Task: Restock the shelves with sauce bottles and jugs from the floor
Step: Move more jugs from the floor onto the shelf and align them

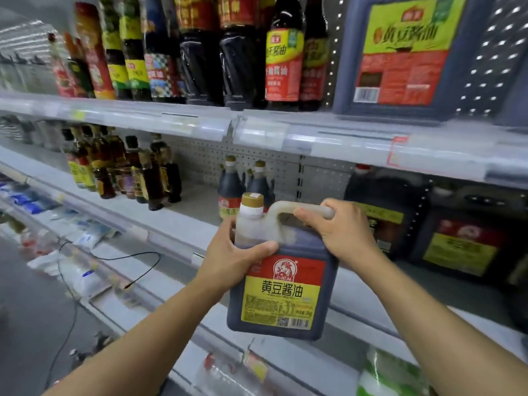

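I hold a dark soy sauce jug (281, 292) with a red and yellow label and a gold cap in front of the middle shelf (183, 221). My right hand (340, 232) grips its pale handle from above. My left hand (237, 252) wraps around the jug's neck and shoulder on the left side. The jug is upright, tilted slightly, and hangs in the air just in front of the shelf edge. Behind it on that shelf stand two small dark bottles (228, 192).
Similar large jugs (457, 241) stand on the middle shelf to the right, and slim bottles (128, 172) to the left. The upper shelf (257, 130) holds tall bottles and a big jug (403, 52). Lower shelves carry packets, and a black cable (137, 255) hangs there.
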